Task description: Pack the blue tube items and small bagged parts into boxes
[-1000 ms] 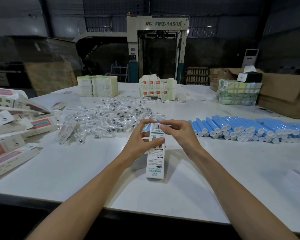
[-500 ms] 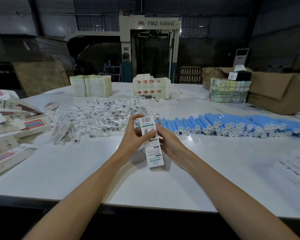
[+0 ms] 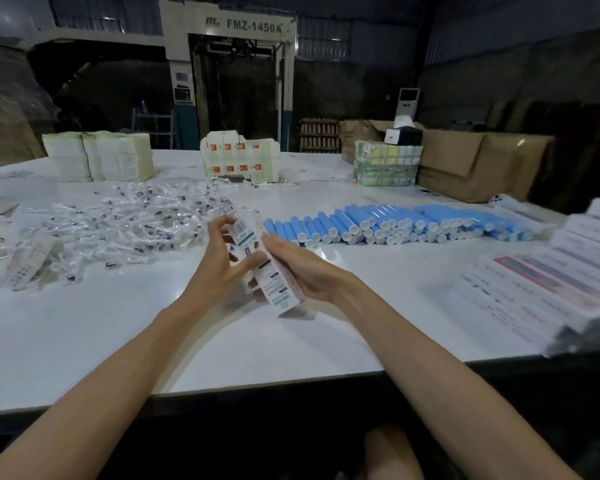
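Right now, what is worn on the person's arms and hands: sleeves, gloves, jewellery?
The left hand and right hand are ungloved, no rings, watch or bands in view. The left forearm and right forearm are bare to the picture's edge; no sleeves.

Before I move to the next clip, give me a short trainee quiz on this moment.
1. True or false: the left hand and the right hand both hold the box.
2. On which side of the box do the blue tubes lie? A left, B right, C underneath.
3. What lettering shows on the machine at the back?
Key: 1 true; 2 B; 3 FMZ-1450A.
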Demonstrator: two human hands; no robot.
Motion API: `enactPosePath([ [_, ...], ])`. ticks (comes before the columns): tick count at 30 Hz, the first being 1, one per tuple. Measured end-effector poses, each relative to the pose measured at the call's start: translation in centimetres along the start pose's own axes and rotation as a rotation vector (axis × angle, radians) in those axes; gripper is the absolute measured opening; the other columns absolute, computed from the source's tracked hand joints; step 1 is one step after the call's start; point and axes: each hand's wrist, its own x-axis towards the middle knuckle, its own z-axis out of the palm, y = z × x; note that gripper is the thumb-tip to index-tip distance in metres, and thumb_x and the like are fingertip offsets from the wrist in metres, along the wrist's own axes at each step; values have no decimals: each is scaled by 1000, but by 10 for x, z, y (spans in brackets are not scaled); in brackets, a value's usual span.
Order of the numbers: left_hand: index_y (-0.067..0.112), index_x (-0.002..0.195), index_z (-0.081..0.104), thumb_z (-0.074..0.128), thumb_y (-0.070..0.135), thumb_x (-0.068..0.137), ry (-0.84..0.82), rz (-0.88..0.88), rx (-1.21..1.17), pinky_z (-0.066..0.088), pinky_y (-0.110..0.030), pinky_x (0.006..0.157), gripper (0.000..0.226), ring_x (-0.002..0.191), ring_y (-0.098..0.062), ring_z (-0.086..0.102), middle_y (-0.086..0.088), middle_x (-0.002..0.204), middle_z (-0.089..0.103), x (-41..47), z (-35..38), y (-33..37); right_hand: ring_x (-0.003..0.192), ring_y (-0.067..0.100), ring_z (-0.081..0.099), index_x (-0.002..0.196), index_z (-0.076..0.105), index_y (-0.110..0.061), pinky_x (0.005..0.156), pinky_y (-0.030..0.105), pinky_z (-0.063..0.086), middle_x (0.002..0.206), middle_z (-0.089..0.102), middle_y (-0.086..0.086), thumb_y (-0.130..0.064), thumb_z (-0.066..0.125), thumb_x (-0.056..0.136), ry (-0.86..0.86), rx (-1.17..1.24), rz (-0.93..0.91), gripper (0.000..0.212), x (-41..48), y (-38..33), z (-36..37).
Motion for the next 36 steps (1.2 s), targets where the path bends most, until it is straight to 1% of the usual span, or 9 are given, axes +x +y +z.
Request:
enactPosePath([
  [4, 43, 148, 21, 69, 56, 91, -113, 40, 198, 48, -35, 100, 76, 123, -16, 53, 4, 138, 46, -9, 3, -6, 92, 18, 73, 147, 54, -36, 82, 41, 64, 123, 70, -1, -59, 52, 104, 244, -321, -60, 48, -31, -7, -10],
  [8, 44, 149, 29, 61, 60, 93, -190, 161, 336, 50, -42, 104, 67, 123, -12, 51, 9, 136, 50, -15, 3, -2, 81, 8, 71, 143, 52, -38, 69, 18, 54, 126, 64, -12, -59, 48, 104, 484, -600, -38, 44, -72, -19, -46],
  [9, 46, 147, 29, 59, 61, 94, -215, 184, 368, 50, -42, 103, 63, 123, -11, 51, 11, 134, 51, -15, 2, -1, 87, 9, 70, 141, 51, -40, 70, 19, 52, 129, 62, -10, -57, 48, 104, 547, -685, -30, 40, -85, -23, -59],
  [11, 52, 143, 28, 58, 57, 98, -245, 219, 415, 50, -40, 101, 54, 123, -9, 49, 14, 130, 52, -16, 2, 0, 108, 18, 64, 146, 49, -38, 83, 34, 49, 137, 61, -4, -53, 47, 105, 671, -887, -1, 44, -110, -33, -87],
  [13, 53, 139, 30, 66, 40, 102, -248, 230, 433, 50, -40, 100, 53, 122, -7, 48, 14, 128, 53, -16, 2, -2, 121, 27, 57, 149, 47, -35, 91, 43, 48, 136, 60, 4, -50, 47, 106, 805, -1128, 79, 46, -138, -41, -114],
  [17, 44, 140, 42, 69, 26, 103, -253, 215, 446, 53, -43, 97, 50, 119, -4, 46, 15, 124, 54, -14, 2, -7, 123, 40, 53, 146, 50, -25, 96, 48, 44, 130, 59, 18, -45, 46, 108, 1037, -1497, 270, 43, -194, -51, -157],
  [21, 38, 137, 50, 69, 22, 102, -264, 243, 471, 54, -44, 95, 43, 117, -3, 47, 16, 123, 54, -12, 1, -10, 127, 41, 51, 145, 51, -21, 103, 51, 40, 137, 57, 22, -41, 48, 107, 1164, -1634, 431, 42, -239, -48, -188],
  [30, 32, 136, 58, 71, 17, 101, -279, 218, 492, 55, -47, 93, 40, 117, -9, 49, 15, 122, 55, -12, 0, -11, 138, 34, 44, 149, 47, -25, 113, 50, 40, 149, 49, 12, -52, 45, 107, 1069, -1756, 627, 50, -268, -32, -199],
  [36, 40, 131, 57, 68, 20, 103, -322, 191, 492, 55, -43, 91, 37, 117, 0, 53, 26, 119, 56, -15, -5, -12, 141, 31, 44, 148, 48, -24, 115, 53, 40, 151, 49, 8, -50, 47, 107, 1054, -1806, 713, 48, -263, -31, -199],
])
